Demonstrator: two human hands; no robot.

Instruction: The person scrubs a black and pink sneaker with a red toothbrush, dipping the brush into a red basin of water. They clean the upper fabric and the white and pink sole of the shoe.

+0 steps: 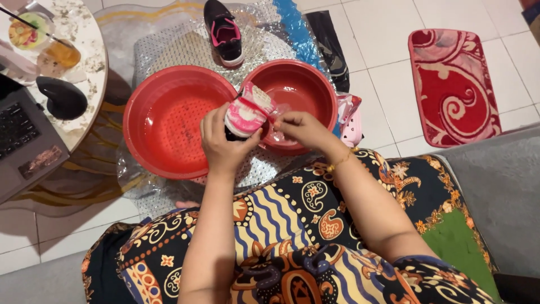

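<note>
Red plastic, smooth and round, forms the left basin (169, 121); a second red basin (298, 98) touches it on its right side, both standing on a crinkled clear plastic sheet (185, 45). Above the gap between the basins, just over the left basin's right rim, a small pink-and-white shoe (247, 112) with a dark sole is held. The left hand (222, 141) wraps it from below, fingers curled closed around the sole. The right hand (301, 129) pinches the shoe's upper edge, fingertips narrowly closed. Behind the left basin lies a black sneaker (225, 31) with pink lining. Far right of the basins, a red patterned mat (453, 84) lies on white tile.
</note>
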